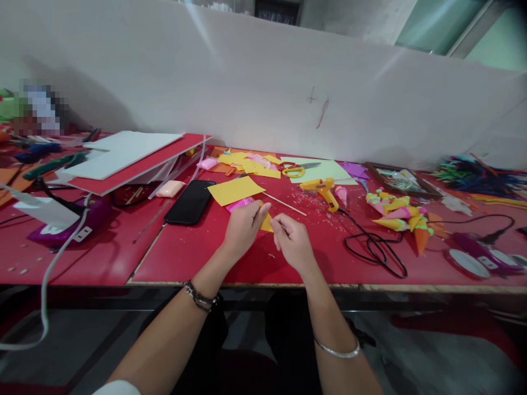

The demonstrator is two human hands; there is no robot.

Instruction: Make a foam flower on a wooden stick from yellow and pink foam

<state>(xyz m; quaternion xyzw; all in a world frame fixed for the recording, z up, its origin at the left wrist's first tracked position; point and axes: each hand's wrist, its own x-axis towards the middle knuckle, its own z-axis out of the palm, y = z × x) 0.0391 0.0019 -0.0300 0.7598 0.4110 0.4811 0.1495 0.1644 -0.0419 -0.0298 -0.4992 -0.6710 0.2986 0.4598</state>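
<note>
My left hand [244,224] and my right hand [293,239] are close together above the red table [230,263], fingers bent inward. Between them shows a small piece of yellow paper [267,224], pinched at its edges; its full shape is hidden by the fingers. Just beyond my left hand lies a yellow paper sheet [236,190], partly over a bright pink packet [240,204]. A thin wooden stick [288,205] rests behind my right hand. Farther right, a yellow glue gun [321,192] lies on its side.
A black phone [189,204] lies left of my hands. Red-and-yellow scissors [294,169] rest on pale green paper. At right are several small paper cones [399,214], a looped black cable [374,249] and a purple power strip [486,252]. White foam board [132,153] sits back left.
</note>
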